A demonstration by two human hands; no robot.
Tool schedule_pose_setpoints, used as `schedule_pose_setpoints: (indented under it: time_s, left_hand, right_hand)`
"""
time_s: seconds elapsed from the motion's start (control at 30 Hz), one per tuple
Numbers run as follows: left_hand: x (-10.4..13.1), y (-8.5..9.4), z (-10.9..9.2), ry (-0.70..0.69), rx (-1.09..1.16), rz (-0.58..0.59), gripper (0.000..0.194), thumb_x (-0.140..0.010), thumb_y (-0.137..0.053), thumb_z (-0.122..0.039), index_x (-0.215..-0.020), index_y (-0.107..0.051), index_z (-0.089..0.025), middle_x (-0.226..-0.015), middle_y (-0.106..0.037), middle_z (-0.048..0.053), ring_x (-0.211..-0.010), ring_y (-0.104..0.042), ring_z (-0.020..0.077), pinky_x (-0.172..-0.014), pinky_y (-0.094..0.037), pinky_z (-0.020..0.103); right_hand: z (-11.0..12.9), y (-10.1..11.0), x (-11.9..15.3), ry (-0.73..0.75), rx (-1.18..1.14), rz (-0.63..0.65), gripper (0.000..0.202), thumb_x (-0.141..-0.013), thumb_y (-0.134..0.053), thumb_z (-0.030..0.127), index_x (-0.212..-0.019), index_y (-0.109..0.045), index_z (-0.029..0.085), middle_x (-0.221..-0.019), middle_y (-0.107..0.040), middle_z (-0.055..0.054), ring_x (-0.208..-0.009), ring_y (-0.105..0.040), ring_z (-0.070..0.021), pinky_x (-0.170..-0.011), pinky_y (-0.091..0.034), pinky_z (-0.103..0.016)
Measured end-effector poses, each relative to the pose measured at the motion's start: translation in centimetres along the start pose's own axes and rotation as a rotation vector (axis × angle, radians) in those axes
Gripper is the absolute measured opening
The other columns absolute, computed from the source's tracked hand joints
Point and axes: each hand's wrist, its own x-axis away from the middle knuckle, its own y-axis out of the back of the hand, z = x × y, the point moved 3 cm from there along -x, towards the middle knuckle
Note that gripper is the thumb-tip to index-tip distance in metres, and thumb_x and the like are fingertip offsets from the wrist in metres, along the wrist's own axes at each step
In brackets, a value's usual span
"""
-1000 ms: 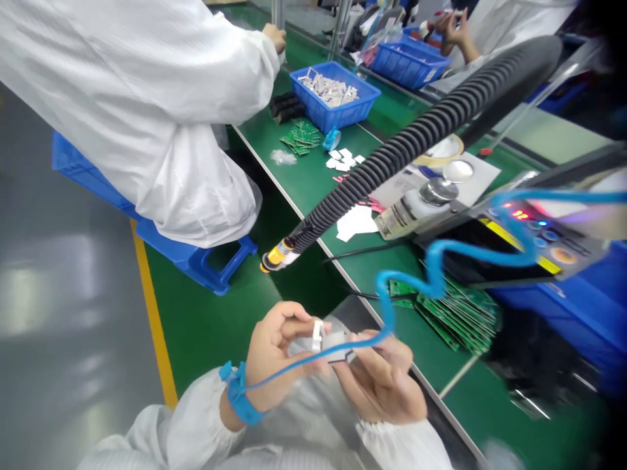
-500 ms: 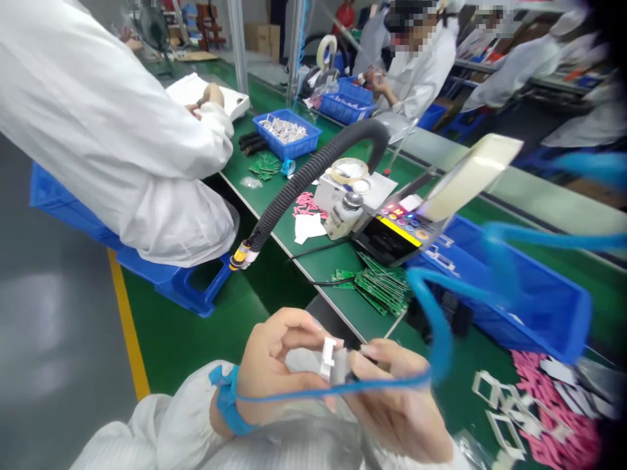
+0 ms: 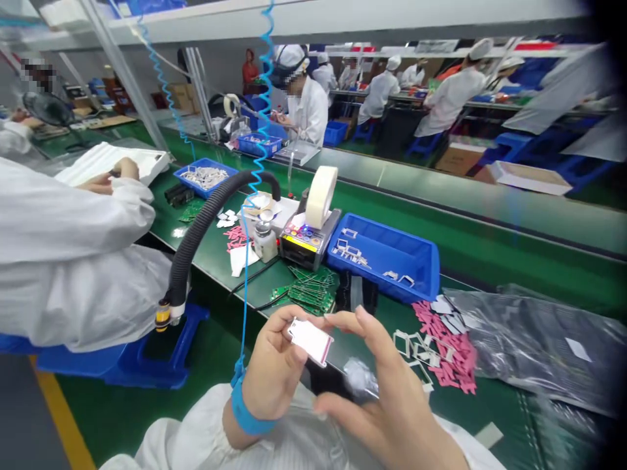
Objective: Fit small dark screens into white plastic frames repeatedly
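My left hand (image 3: 269,372), with a blue wrist strap (image 3: 252,411), pinches a small flat white rectangular piece (image 3: 311,341) between thumb and fingers. The piece has a thin frame with small corner tabs and a pinkish line along one edge. My right hand (image 3: 392,385) is open just right of it, thumb and index finger spread wide. Its fingertips come close to the piece's upper edge; whether they touch it I cannot tell. Crumpled clear plastic (image 3: 360,377) shows behind the right hand's gap.
A blue bin (image 3: 392,251) holds white frames. Nearby are green circuit boards (image 3: 311,290), a tape dispenser (image 3: 306,241), pink strips (image 3: 453,352), loose white frames (image 3: 421,349) and a plastic-wrapped stack (image 3: 543,346). A black hose (image 3: 198,235) arches left, beside a co-worker's sleeve (image 3: 73,228).
The view has lifted and swung right. My right hand has opened away from the piece, whose broad white face now shows instead of its edge. My left hand still holds it.
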Motion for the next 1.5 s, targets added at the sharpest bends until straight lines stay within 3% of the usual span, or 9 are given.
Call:
schedule_pose_setpoints:
  time_s: [0.27, 0.47, 0.57, 0.9, 1.03, 1.13, 1.2, 1.27, 1.5]
  left_hand:
    - [-2.4, -2.0, 1.4, -0.086, -0.338, 0.099, 0.026, -0.068, -0.073, -0.032, -0.092, -0.066, -0.028, -0.103, -0.072, 0.002, -0.104, -0.061, 0.0207, -0.088, -0.047, 0.031]
    - [-3.9, -2.2, -0.8, -0.373, -1.246, 0.608, 0.045, -0.078, -0.059, -0.013, -0.120, -0.059, -0.030, -0.115, -0.068, 0.009, -0.108, -0.059, 0.0238, -0.105, -0.030, 0.044]
    - [-3.9, -2.4, -1.1, -0.386, -1.369, 0.668, 0.046, -0.078, -0.058, -0.011, -0.118, -0.060, -0.034, -0.119, -0.066, 0.007, -0.116, -0.055, 0.0262, -0.109, -0.020, 0.049]
    - [-5.0, -1.9, 0.6, 0.001, -1.057, 0.434, 0.027, -0.079, -0.060, -0.018, -0.102, -0.070, -0.027, -0.107, -0.072, 0.009, -0.105, -0.062, 0.0239, -0.105, -0.034, 0.042]
    - [-5.7, -0.3, 2.7, 0.342, -0.431, 0.096, 0.020, -0.076, -0.066, -0.031, -0.091, -0.073, -0.020, -0.090, -0.075, 0.007, -0.090, -0.068, 0.0223, -0.093, -0.048, 0.041]
    - [-5.1, -0.6, 3.9, 0.573, 0.047, -0.124, 0.018, -0.077, -0.066, -0.028, -0.089, -0.071, -0.015, -0.087, -0.076, 0.005, -0.083, -0.070, 0.0175, -0.092, -0.049, 0.037]
    - [-4.7, -1.5, 4.1, 0.622, 0.194, -0.189, 0.015, -0.081, -0.061, -0.022, -0.090, -0.069, -0.012, -0.088, -0.075, 0.005, -0.085, -0.069, 0.0159, -0.094, -0.048, 0.034]
    - [-4.4, -2.4, 4.1, 0.628, 0.273, -0.222, 0.017, -0.085, -0.056, -0.021, -0.091, -0.068, -0.012, -0.089, -0.075, 0.005, -0.087, -0.069, 0.0155, -0.096, -0.047, 0.034]
    - [-4.2, -3.3, 4.2, 0.611, 0.313, -0.235, 0.016, -0.085, -0.054, -0.021, -0.090, -0.067, -0.013, -0.092, -0.073, 0.005, -0.092, -0.067, 0.0161, -0.099, -0.042, 0.034]
  right_hand:
    - [-2.3, 1.5, 0.5, -0.147, -0.036, -0.204, 0.067, -0.086, -0.054, 0.023, -0.143, -0.018, 0.019, -0.096, -0.066, -0.005, -0.094, -0.062, -0.0189, -0.091, -0.050, -0.038]
    - [-4.3, 3.1, 0.8, -0.227, -0.059, 0.056, 0.072, -0.086, -0.055, 0.024, -0.144, -0.013, 0.023, -0.097, -0.064, -0.005, -0.095, -0.062, -0.0194, -0.086, -0.053, -0.036]
    - [-4.6, 3.6, 0.6, -0.214, -0.014, 0.158, 0.071, -0.086, -0.054, 0.024, -0.144, -0.013, 0.023, -0.107, -0.063, -0.009, -0.098, -0.062, -0.0219, -0.081, -0.055, -0.036]
    - [-6.3, 3.0, -0.5, -0.238, 0.084, 0.179, 0.078, -0.080, -0.061, 0.025, -0.145, -0.018, 0.023, -0.097, -0.066, -0.006, -0.084, -0.065, -0.0225, -0.072, -0.057, -0.036]
    - [-6.8, 4.1, -0.3, -0.275, 0.053, -0.049, 0.071, -0.080, -0.063, 0.035, -0.140, -0.027, 0.024, -0.121, -0.055, -0.012, -0.110, -0.055, -0.0279, -0.090, -0.049, -0.046]
    - [-6.7, 4.9, 0.3, -0.396, -0.141, -0.251, 0.029, -0.084, -0.059, 0.033, -0.111, -0.054, 0.027, -0.124, -0.051, -0.009, -0.120, -0.048, -0.0262, -0.098, -0.044, -0.046]
    - [-6.7, 4.9, 0.9, -0.496, -0.285, -0.349, 0.005, -0.085, -0.057, 0.030, -0.087, -0.059, 0.026, -0.120, -0.055, -0.006, -0.121, -0.048, -0.0246, -0.098, -0.044, -0.044]
    - [-6.9, 4.4, 1.3, -0.571, -0.419, -0.363, 0.012, -0.085, -0.057, 0.031, -0.075, -0.058, 0.024, -0.117, -0.057, -0.005, -0.121, -0.048, -0.0246, -0.095, -0.048, -0.042]
    - [-6.7, 2.5, 0.9, -0.599, -0.598, -0.296, 0.018, -0.083, -0.060, 0.035, -0.069, -0.059, 0.023, -0.113, -0.060, -0.006, -0.121, -0.049, -0.0244, -0.087, -0.052, -0.038]
